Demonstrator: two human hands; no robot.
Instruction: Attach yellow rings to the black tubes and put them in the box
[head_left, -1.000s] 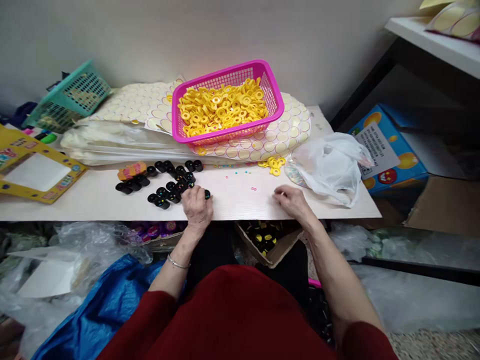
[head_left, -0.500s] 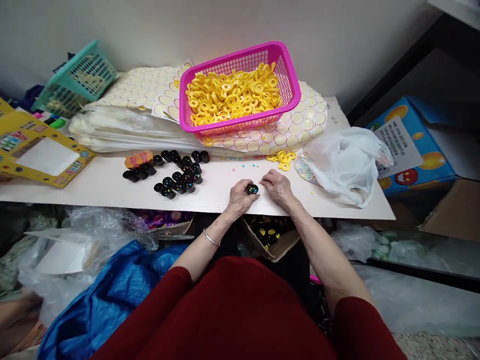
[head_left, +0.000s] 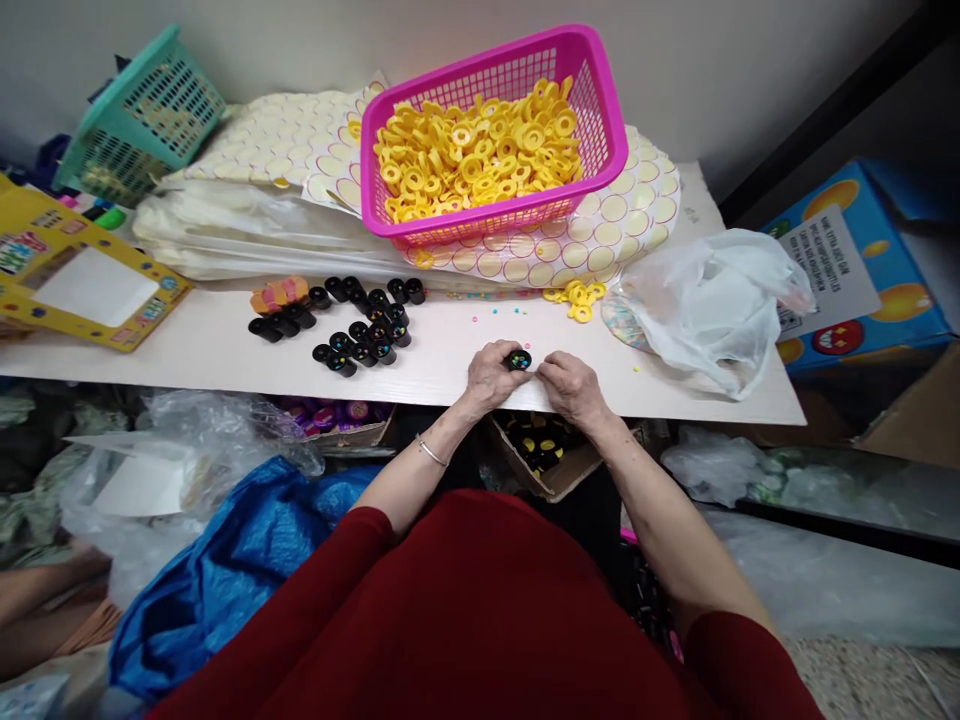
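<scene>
My left hand is wrapped round a small black cylindrical cup at the table's front edge. Its open top faces up and shows small coloured beads inside. Just to the right of the cup, my right hand has its fingertips pinched together; whatever they hold is too small to make out. A tiny pink bead lies on the white tabletop behind the cup. Several similar black cups stand in a group to the left, some with coloured beads in them.
A pink basket of yellow ring-shaped pieces sits at the back on circle-printed sheets. Loose yellow pieces and a white plastic bag lie to the right. A yellow carton is at left; an open box is below the edge.
The view has shifted slightly. My right hand has moved closer to the cup, and a pink bead now shows on the table behind it. My left hand keeps hold of the cup.
</scene>
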